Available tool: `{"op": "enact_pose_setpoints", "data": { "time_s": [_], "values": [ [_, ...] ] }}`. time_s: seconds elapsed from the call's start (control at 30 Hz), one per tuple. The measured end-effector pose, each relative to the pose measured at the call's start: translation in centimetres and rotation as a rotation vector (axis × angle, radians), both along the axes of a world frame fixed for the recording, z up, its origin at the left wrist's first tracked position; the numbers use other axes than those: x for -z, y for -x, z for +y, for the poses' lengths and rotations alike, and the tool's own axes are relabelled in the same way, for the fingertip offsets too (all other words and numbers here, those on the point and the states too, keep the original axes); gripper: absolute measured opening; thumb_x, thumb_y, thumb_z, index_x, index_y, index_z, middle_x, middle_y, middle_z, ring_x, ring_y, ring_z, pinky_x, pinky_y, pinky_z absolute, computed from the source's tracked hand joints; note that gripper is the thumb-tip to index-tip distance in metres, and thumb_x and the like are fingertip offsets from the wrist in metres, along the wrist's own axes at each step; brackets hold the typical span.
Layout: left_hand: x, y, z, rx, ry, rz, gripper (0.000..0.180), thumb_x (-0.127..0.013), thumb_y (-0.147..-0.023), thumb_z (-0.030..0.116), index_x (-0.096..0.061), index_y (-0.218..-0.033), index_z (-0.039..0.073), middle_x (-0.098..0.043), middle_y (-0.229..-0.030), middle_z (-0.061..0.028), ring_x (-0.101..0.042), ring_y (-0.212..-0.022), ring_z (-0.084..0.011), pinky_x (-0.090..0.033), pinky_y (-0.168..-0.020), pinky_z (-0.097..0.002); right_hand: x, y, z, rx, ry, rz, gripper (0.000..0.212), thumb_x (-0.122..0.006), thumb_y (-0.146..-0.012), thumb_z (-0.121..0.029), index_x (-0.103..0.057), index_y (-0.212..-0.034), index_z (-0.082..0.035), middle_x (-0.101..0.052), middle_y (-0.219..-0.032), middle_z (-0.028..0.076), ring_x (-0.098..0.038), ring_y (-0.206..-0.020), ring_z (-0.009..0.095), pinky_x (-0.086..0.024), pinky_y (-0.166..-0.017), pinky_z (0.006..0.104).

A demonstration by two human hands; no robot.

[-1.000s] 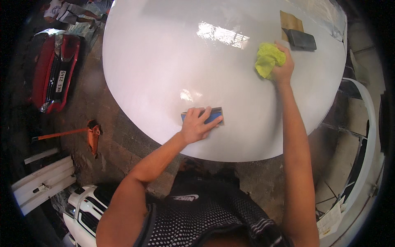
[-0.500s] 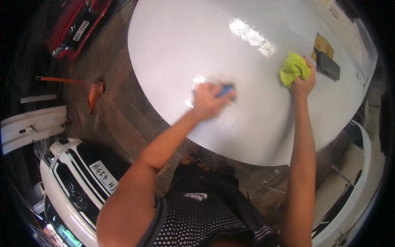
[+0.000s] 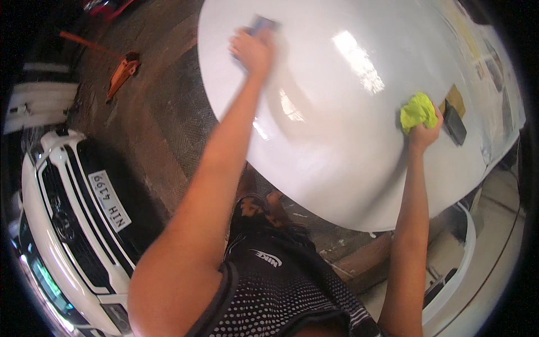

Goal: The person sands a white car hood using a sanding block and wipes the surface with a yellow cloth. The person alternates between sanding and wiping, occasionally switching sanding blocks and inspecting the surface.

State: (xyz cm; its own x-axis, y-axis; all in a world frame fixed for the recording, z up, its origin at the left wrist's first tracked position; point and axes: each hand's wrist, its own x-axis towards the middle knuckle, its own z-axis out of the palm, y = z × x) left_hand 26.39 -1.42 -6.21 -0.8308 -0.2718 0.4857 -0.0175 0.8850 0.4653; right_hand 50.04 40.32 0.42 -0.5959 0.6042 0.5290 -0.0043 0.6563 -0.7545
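I had the left hand stretched far out across the white panel, palm down and fingers closed over a small blue block that poked out just beyond the fingertips. It looked like a sanding or rubbing block pressed flat against the panel's far-left edge. The right hand was clenched around a crumpled yellow-green cloth, bunched up above the knuckles and resting on the panel's right side.

I judged this to be the rubbing-down step, with the block at the outer reach of a stroke and the cloth held ready for wiping. The next move, as I read it, called for even, flat pressure on the block so no edge dug in, and a steady arm across the curve.

The panel was glossy, smooth and gently domed, with bright window glare beyond the block. Just beside the cloth hand, to its right, lay a dark flat rectangular block and a tan sheet, probably abrasive paper. Below the left forearm sat a white car front on rough brown floor.
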Motion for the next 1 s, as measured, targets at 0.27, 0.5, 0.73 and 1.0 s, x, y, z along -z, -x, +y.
{"op": "enact_pose_setpoints", "data": {
  "time_s": [0.27, 0.5, 0.73, 1.0],
  "values": [
    [-0.3, -12.0, -3.0, 0.412, -0.146, -0.215, 0.057, -0.067, -0.094, 0.047, -0.064, -0.136, 0.009, -0.061, -0.122, -0.0225, -0.053, -0.116, -0.04, -0.037, -0.103, -0.0542, -0.3, -2.1, 1.5, -0.02, 0.124, 0.063, 0.046, -0.078, -0.083, -0.003, -0.059, -0.125, 0.002, -0.067, -0.133, 0.015, -0.067, -0.115, 0.023, -0.053, -0.102, 0.0351],
    [1.4, -9.2, -4.8, 0.105, -0.148, -0.078, 0.054, -0.059, -0.099, 0.045, -0.067, -0.122, -0.003, -0.057, -0.13, -0.0219, -0.05, -0.123, -0.0388, -0.032, -0.109, -0.0536, -0.2, -0.9, 0.0, 0.038, 0.025, -0.061, 0.046, -0.078, -0.085, -0.006, -0.06, -0.127, 0.001, -0.07, -0.127, 0.012, -0.068, -0.11, 0.022, -0.055, -0.099, 0.0343],
    [3.9, -9.8, -9.2, 0.18, 0.002, 0.018, 0.037, -0.065, -0.097, 0.044, -0.074, -0.112, 0.012, -0.059, -0.125, -0.0181, -0.054, -0.114, -0.036, -0.038, -0.098, -0.0538, 1.1, -1.6, 3.2, -0.022, 0.026, 0.02, 0.046, -0.078, -0.086, -0.011, -0.06, -0.127, 0.001, -0.071, -0.119, 0.01, -0.068, -0.106, 0.02, -0.055, -0.096, 0.0337],
    [2.7, -15.6, -4.0, 0.271, -0.204, -0.071, 0.042, -0.061, -0.099, 0.04, -0.067, -0.125, 0.007, -0.054, -0.133, -0.0205, -0.047, -0.126, -0.042, -0.031, -0.109, -0.0582, -0.1, -2.4, 2.4, 0.096, 0.061, -0.105, 0.055, -0.076, -0.083, -0.015, -0.055, -0.131, 0.002, -0.063, -0.129, 0.017, -0.063, -0.115, 0.026, -0.051, -0.101, 0.0388]
  ]
}}
